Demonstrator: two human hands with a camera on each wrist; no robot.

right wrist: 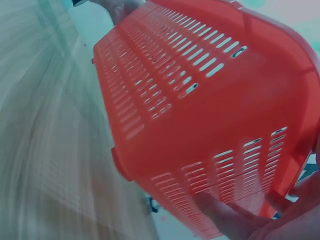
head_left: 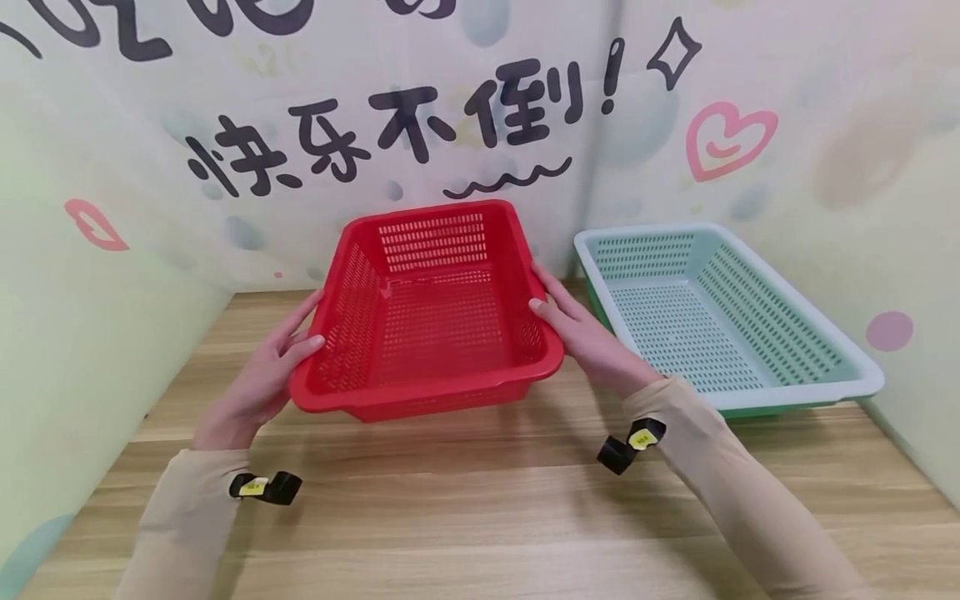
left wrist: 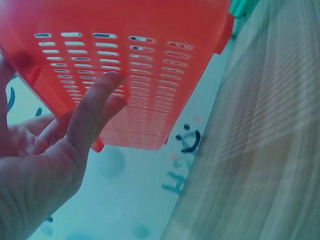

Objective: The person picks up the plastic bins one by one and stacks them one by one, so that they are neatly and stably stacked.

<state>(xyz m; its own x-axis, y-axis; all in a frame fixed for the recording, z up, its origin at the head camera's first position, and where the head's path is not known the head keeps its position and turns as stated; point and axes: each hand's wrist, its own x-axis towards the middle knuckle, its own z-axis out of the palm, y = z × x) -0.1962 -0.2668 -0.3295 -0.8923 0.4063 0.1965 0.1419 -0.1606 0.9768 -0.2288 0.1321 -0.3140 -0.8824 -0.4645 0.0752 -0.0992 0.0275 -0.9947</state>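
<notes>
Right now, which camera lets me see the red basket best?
The head view, because it looks down into nearly the whole red basket. Each wrist view shows only its outside, close and cut off: the left from low down, the right around one corner.

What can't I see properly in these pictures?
Head view: top wall writing, cut off by the top edge.
Head view: part of the pale green basket, behind the right arm.
Left wrist view: inside the red basket, mostly hidden by its walls.
Right wrist view: part of the right grip, beyond the picture's edge.
</notes>
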